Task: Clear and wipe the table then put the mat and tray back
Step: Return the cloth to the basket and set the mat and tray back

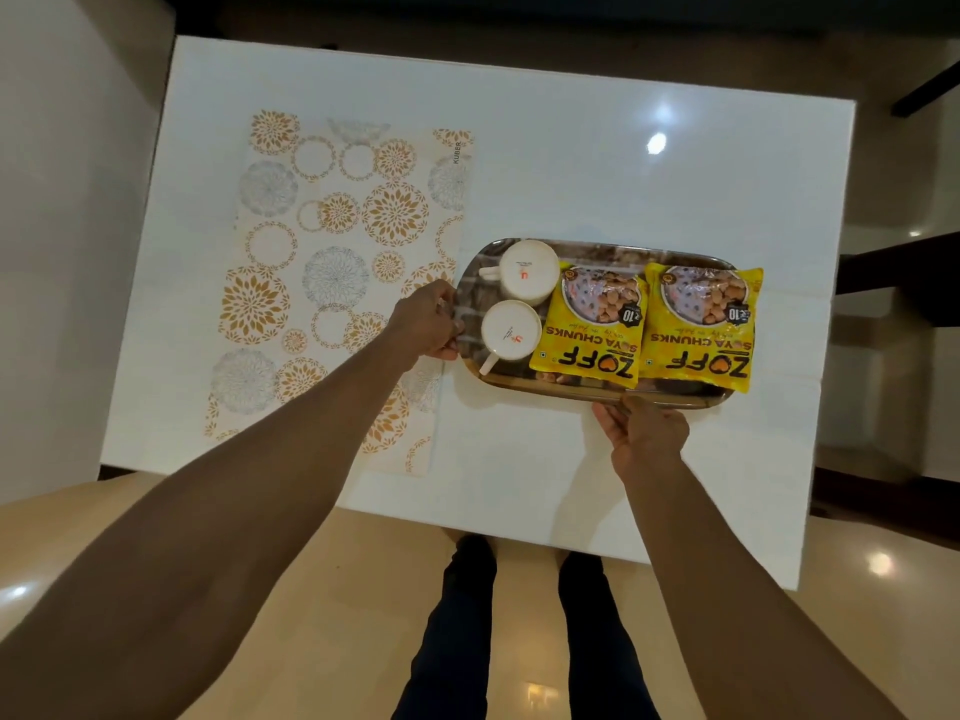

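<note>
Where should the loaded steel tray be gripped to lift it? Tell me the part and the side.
Probably by the rim of the tray at two spread points, as the left hand does at the left end and the right hand at the near edge; cups and packets leave only the rim bare.

You are standing in a home, most likely a dining or living area. Below you is a white glossy table (571,163) on a polished beige tiled floor (332,605) that reflects ceiling lights. A floral-patterned table mat (332,241) lies on it, beside a steel tray (597,389) carrying two upturned white mugs (524,272) and two yellow soya chunk packets (696,324). Dark furniture edges show at your right.
</note>
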